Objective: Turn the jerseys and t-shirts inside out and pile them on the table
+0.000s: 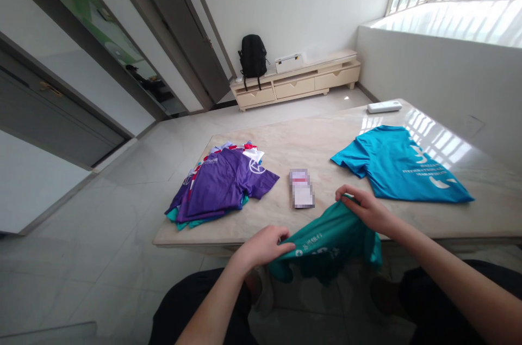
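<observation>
A green T-shirt (326, 233) with white print hangs stretched between my two hands at the table's front edge, its lower part drooping over the edge. My left hand (267, 247) is closed on one end of the cloth. Higher up and to the right, my right hand (362, 206) pinches the other end. On the table's right lies a blue T-shirt (403, 165), folded lengthwise, with white lettering. At the left is a pile of shirts with a purple T-shirt (222, 182) on top. Between them sits a small box-like item (300, 188), blurred out.
The marble-patterned table (281, 143) spans the space before me. A white oblong device (384, 107) lies at its far right. Against the wall, a low cabinet (296, 86) bears a black backpack (253, 56) and a white box (289, 63). My legs are under the front edge.
</observation>
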The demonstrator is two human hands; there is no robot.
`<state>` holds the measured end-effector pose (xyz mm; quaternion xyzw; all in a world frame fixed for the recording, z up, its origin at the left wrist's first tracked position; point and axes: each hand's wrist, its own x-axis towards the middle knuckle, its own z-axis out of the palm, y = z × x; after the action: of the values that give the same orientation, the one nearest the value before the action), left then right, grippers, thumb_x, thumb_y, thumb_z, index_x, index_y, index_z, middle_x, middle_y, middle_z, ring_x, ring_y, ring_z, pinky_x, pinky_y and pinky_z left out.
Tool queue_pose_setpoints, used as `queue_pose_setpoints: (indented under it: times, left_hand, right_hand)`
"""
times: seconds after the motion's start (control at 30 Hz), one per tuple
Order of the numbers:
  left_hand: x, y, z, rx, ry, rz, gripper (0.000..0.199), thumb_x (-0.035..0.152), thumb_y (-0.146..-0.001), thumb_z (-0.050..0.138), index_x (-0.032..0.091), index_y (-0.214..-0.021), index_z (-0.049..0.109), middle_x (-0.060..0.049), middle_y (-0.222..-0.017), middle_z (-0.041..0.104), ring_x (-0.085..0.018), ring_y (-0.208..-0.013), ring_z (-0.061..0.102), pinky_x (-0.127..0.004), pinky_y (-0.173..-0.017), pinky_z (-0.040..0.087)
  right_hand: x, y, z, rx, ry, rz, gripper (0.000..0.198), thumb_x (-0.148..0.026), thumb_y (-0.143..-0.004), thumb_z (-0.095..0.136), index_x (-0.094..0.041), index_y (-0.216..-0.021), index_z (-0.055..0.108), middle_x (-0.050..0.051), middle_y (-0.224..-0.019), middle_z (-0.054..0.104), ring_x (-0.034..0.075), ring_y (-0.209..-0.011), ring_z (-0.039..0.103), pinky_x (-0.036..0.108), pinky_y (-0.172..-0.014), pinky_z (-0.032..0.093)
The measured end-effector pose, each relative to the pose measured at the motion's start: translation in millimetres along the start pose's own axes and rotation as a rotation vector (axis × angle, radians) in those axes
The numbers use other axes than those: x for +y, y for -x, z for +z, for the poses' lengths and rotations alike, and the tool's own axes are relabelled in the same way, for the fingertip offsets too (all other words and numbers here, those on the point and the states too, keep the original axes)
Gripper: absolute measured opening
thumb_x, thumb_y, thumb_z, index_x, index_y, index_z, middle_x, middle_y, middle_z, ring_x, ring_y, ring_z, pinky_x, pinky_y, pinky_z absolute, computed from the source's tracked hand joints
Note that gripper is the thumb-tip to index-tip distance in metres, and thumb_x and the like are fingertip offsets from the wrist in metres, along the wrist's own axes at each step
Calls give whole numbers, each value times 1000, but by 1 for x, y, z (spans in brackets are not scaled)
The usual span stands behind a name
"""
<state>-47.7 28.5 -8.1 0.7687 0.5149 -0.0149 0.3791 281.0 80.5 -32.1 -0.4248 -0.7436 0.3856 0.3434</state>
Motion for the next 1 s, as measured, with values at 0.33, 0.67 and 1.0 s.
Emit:
queue_pose_setpoints:
  times: [0.33,0.67,1.0]
  left_hand:
    - [-8,-4,9,85,-164,40,13,17,-78,66,19,-91,66,-8,-113,64,-25,-106,61,-32,-92,46]
    - [-9,0,-10,251,-168,9,24,3,-69,46,20,-79,59,-4,-85,66,-22,-88,61,-28,-78,42]
    - [-25,-1,-2,277,111,-194,19,1,-71,45,20,-69,45,0,-68,49,-20,-76,55,-30,-76,43]
  right_hand:
    - [-2,0,-12,-280,250,64,30,-50,-89,64,-22,-95,75,5,-95,75,24,-88,68,32,-78,49]
    - [3,0,-14,-103,49,50,32,-49,-93,58,-18,-94,67,6,-89,69,21,-83,62,31,-75,48]
    - [-27,11,-21,-294,-224,143,35,-50,-91,65,-16,-94,65,5,-86,66,17,-76,59,25,-63,45]
